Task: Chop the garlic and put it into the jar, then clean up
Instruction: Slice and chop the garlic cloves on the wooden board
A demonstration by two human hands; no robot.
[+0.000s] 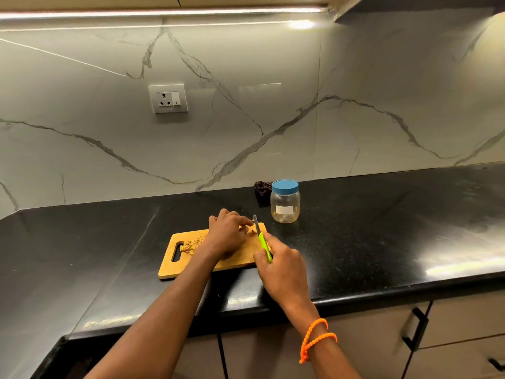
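Observation:
A wooden cutting board (175, 266) lies on the black counter. My left hand (226, 233) rests on the board, its curled fingertips holding garlic (250, 228) at the board's far right corner. My right hand (278, 266) grips the green handle of a small knife (263, 242), whose blade stands right next to the left fingertips over the garlic. A pile of garlic skins and bits (192, 244) lies near the board's handle slot. A clear plastic jar (285, 205) with a blue lid on it stands just behind the board, to the right.
A dark crumpled object (261, 188) lies behind the jar against the marble backsplash. The black counter (382, 228) stretches right and left. A wall socket (168, 98) is above. Cabinet doors with black handles (415, 328) sit below the counter edge.

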